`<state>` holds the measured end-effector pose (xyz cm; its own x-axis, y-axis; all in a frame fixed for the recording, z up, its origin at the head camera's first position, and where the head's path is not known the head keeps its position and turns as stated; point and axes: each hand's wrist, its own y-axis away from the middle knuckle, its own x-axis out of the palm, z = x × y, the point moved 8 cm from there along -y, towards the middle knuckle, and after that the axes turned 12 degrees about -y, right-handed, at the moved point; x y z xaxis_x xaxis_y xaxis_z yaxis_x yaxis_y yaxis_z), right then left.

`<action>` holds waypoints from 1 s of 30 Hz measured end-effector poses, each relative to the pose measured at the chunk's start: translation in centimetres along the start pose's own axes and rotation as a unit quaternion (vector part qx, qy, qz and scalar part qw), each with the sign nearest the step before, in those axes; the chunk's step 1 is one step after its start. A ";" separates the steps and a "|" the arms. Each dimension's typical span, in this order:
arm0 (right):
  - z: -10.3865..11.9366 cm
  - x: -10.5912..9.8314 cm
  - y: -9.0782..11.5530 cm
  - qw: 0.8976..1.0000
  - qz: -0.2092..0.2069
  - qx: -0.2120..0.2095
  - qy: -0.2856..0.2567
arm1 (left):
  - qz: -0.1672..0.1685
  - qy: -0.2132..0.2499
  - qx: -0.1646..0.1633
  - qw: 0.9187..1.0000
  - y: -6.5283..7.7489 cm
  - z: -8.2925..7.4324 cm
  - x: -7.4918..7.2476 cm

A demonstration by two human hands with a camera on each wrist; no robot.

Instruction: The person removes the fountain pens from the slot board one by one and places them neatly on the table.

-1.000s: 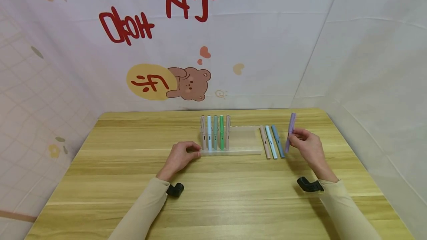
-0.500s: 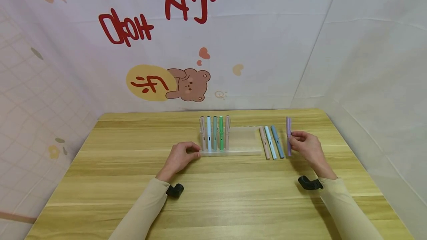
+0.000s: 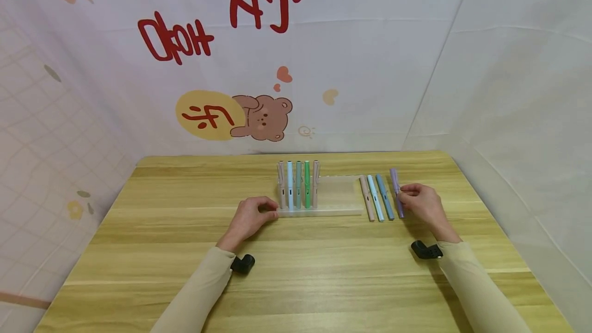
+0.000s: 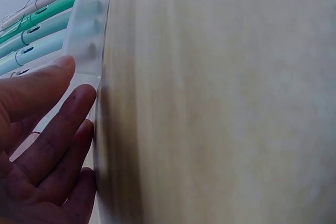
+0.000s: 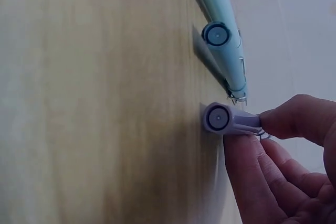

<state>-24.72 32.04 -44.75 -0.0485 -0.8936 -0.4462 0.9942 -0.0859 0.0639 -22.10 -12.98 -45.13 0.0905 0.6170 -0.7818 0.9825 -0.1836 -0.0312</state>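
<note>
I'm having the right hand (image 3: 423,208) pinch the purple pen (image 3: 395,183), 3 o'clock of the rack (image 3: 339,211) | left hand (image 3: 251,218) is touching its 9 o'clock end, fingers loosely parted | I'm favouring light pressure, sparing the blue pen (image 3: 385,197) at 9 o'clock

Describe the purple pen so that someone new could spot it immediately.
On the wooden table, look right of the translucent stand. The purple pen is the rightmost of the four there, pinched by the right hand. Its neighbours, the blue pen, pale blue pen and brownish pen, lie unheld; only this one is purple.
</note>
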 end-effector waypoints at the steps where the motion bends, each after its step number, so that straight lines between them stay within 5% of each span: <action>1: 0.0 0.1 -0.1 1.000 0.002 0.000 0.004 | 0.000 0.000 0.000 1.000 0.0 0.0 0.0; 30: 0.4 0.6 -0.8 0.998 0.017 -0.004 0.064 | -0.001 0.007 0.001 1.000 -0.1 0.0 0.0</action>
<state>-25.61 31.40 -44.75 -0.0020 -0.8322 -0.5544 0.9959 -0.0521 0.0746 -22.15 -12.95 -45.17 0.0906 0.6273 -0.7735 0.9825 -0.1833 -0.0336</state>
